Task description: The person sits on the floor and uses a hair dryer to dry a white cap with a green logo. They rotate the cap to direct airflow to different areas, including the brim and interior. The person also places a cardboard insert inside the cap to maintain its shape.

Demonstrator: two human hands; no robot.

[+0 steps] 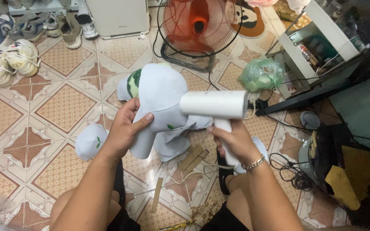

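Knees and forearms of the seated person fill the bottom edge at 6 o'clock, above a tiled floor [65, 107].

Left hand [123, 130], left of centre: the grip is closed around one limb of a pale grey stuffed toy [161, 92], thumb on the near side, fingers wrapped behind. The toy is held up off the floor at the centre of the view. It has a green striped patch at its upper left and a small green leaf mark on the limb. Judged soft, light and easily squashed; the fabric looks matte, not slippery. A hold round a limb or the body should serve, as thin fabric parts would fold under the fingers.

Right hand [232, 139], right of centre: the grip is closed round the handle of a white hair dryer [215, 105], whose barrel points left, its mouth close to or touching the toy. A bracelet sits on the wrist. The dryer is judged rigid, smooth and moderately light; the handle is the proper hold. Its cable trails to the floor.

Surroundings, left to right: shoes [9, 57] at 10 o'clock; a standing fan [198, 25] at 12 o'clock; a green plastic bag [262, 75] at 2 o'clock; a white shelf [313, 51] beyond it; coiled black cables [292, 171] at 4 o'clock.
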